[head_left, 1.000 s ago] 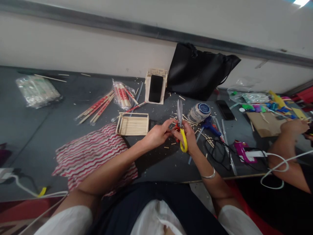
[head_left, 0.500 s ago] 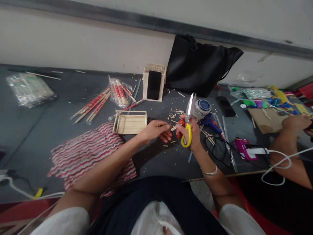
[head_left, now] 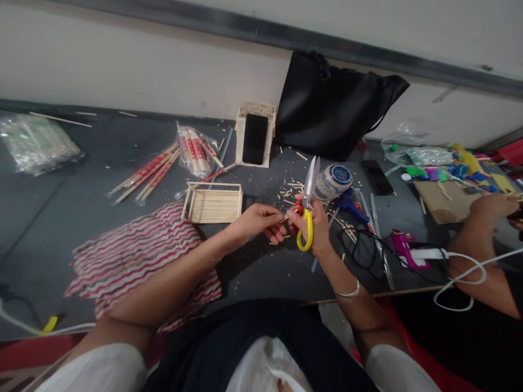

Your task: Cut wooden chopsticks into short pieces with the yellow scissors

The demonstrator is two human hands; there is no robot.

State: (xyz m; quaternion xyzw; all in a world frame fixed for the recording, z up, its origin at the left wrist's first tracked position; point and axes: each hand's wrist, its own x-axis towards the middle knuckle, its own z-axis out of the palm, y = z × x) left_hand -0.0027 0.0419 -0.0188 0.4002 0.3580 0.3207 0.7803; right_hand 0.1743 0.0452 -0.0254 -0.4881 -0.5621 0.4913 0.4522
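Note:
In the head view my right hand (head_left: 318, 226) grips scissors (head_left: 311, 177) with one yellow and one red handle, blades pointing up and away from me. My left hand (head_left: 261, 222) is closed in a pinch beside it. A short wooden stick (head_left: 285, 218) spans the small gap between the two hands, held by my left fingertips and near or touching my right fingers. To the left of my left hand rests a small tray-like frame (head_left: 214, 206) built of thin sticks. Cut stick pieces (head_left: 289, 190) lie scattered just beyond my hands.
A jar (head_left: 333, 182) and a blue glue gun (head_left: 352, 206) stand right of the scissors. Chopsticks (head_left: 147, 171), a striped cloth (head_left: 139, 253) and a black bag (head_left: 335, 109) surround the work spot. Cables (head_left: 368, 247) and another person's arm (head_left: 478, 239) are at the right.
My left hand now shows a short stick in its fingertips, close to my right fingers. The scissors have shifted slightly left. The whole view has moved a little.

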